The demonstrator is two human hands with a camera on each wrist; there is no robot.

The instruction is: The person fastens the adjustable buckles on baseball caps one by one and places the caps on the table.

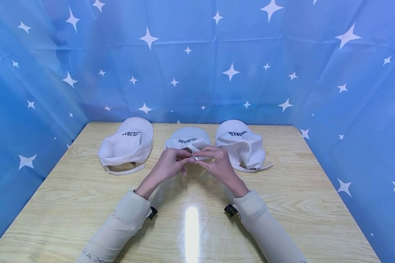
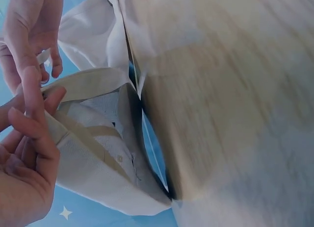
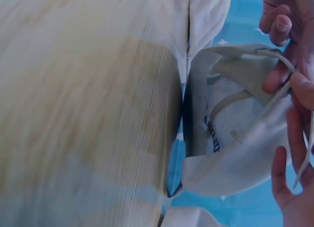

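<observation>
The middle white cap (image 1: pixel 187 136), lettered COLORADO, lies on the table between two others. At its near edge, my left hand (image 1: pixel 171 164) and my right hand (image 1: pixel 217 164) meet, thumbs and fingertips pinching its back strap. In the left wrist view the cap (image 2: pixel 98 173) shows its inside, with the left hand (image 2: pixel 29 163) gripping the band near the strap. The right wrist view has the thin strap (image 3: pixel 305 161) hanging past the fingers of the right hand (image 3: pixel 299 188). The buckle area is mostly hidden by fingers.
A white cap (image 1: pixel 125 146) with a looped strap lies at the left, and another white cap (image 1: pixel 247 146) with a loose strap end at the right. The wooden table (image 1: pixel 283 212) meets a blue star-patterned cloth (image 1: pixel 197 73) at its back and sides.
</observation>
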